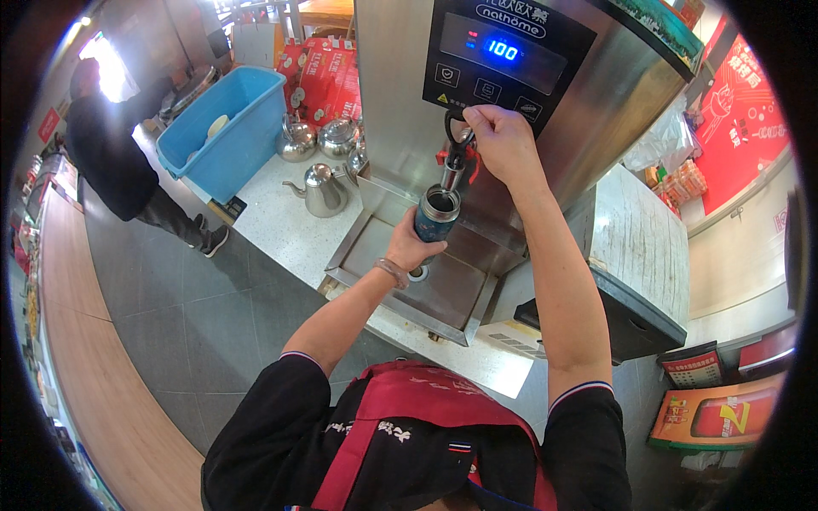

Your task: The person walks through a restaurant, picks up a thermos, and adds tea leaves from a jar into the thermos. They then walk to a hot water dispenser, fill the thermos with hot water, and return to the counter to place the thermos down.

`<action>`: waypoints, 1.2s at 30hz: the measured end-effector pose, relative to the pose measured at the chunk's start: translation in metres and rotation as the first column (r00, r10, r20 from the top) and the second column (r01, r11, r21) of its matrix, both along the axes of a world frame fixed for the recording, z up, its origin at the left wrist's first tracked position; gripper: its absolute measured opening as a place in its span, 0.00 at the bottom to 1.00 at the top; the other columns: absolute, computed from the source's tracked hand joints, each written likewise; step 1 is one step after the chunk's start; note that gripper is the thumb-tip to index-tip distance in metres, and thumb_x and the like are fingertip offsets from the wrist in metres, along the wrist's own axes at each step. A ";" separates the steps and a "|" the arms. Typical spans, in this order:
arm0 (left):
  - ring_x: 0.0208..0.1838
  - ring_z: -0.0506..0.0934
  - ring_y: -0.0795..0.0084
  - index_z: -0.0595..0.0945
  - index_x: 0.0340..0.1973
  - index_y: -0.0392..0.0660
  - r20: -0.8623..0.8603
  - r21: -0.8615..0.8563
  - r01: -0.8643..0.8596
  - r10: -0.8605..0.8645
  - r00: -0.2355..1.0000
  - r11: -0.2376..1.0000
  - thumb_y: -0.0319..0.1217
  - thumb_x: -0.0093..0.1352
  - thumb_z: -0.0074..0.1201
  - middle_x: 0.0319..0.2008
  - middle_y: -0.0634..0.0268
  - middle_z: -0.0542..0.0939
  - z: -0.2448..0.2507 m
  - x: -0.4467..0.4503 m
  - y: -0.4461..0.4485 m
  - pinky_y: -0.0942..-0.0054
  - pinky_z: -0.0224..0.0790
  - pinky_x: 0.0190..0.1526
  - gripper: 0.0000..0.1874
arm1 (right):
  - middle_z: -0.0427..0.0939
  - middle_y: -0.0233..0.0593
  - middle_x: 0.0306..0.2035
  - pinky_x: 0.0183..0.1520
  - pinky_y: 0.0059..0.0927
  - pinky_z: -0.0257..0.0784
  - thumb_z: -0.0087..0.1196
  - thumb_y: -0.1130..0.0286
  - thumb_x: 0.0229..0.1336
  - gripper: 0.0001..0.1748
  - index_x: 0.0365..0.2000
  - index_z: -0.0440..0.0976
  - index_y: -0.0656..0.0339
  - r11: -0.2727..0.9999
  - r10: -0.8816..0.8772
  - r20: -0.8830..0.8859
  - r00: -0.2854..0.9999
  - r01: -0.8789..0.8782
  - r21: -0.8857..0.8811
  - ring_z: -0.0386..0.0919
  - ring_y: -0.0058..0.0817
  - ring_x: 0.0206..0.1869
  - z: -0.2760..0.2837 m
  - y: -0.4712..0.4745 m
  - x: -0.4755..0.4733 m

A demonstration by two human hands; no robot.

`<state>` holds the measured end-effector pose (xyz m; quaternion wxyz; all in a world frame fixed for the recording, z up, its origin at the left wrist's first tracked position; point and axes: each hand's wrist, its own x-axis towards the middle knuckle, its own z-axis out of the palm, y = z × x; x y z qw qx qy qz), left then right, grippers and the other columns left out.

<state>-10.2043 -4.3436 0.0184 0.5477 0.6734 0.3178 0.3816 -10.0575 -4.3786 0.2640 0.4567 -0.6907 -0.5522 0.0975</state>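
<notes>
My left hand [412,243] is wrapped around a dark blue thermos bottle [436,217], whose open mouth sits under the metal spout [452,175] of a stainless steel water boiler [396,96]. My right hand [501,137] pinches the black loop handle [450,128] of the tap above the spout. A red tie hangs at the tap. The boiler's display [503,50] glows blue and reads 100. Below the bottle lies a metal drip tray [377,255] with a round drain. Whether water is flowing cannot be told.
Left of the boiler, several steel teapots [324,190] stand on a speckled white counter [262,204], beside a blue plastic tub [255,137]. A person in dark clothes [115,147] stands at the far left, near a long wooden counter [83,319]. A marble-patterned cabinet top [639,249] is on the right.
</notes>
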 end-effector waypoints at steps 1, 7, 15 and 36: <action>0.52 0.79 0.64 0.70 0.61 0.36 -0.001 -0.002 0.001 -0.001 1.000 1.000 0.34 0.48 0.75 0.49 0.54 0.81 0.000 0.000 0.000 0.66 0.71 0.57 0.46 | 0.82 0.42 0.27 0.39 0.31 0.72 0.54 0.59 0.66 0.18 0.38 0.82 0.65 1.000 -0.001 0.002 1.000 0.001 -0.002 0.78 0.28 0.29 0.000 0.000 0.001; 0.51 0.80 0.63 0.70 0.61 0.37 -0.006 -0.001 -0.003 0.002 1.000 1.000 0.34 0.48 0.75 0.49 0.54 0.81 -0.005 0.000 0.001 0.65 0.71 0.57 0.45 | 0.83 0.41 0.27 0.39 0.31 0.72 0.54 0.59 0.67 0.17 0.38 0.82 0.65 1.000 0.009 0.014 1.000 -0.009 0.009 0.78 0.28 0.29 -0.001 0.001 0.001; 0.50 0.78 0.72 0.74 0.54 0.40 -0.028 0.025 -0.007 0.007 1.000 1.000 0.30 0.51 0.75 0.47 0.61 0.81 0.005 -0.004 -0.004 0.68 0.72 0.55 0.36 | 0.83 0.41 0.27 0.39 0.31 0.72 0.53 0.60 0.67 0.17 0.38 0.82 0.65 1.000 0.012 0.019 1.000 -0.013 0.018 0.78 0.28 0.30 -0.003 0.000 0.002; 0.51 0.79 0.66 0.71 0.59 0.36 0.016 -0.024 -0.021 0.021 1.000 0.999 0.32 0.48 0.74 0.48 0.56 0.81 -0.011 -0.006 -0.002 0.66 0.72 0.55 0.43 | 0.82 0.48 0.44 0.39 0.29 0.75 0.53 0.62 0.67 0.19 0.52 0.77 0.61 0.966 0.105 -0.007 0.994 -0.100 0.240 0.81 0.30 0.33 -0.012 -0.038 -0.004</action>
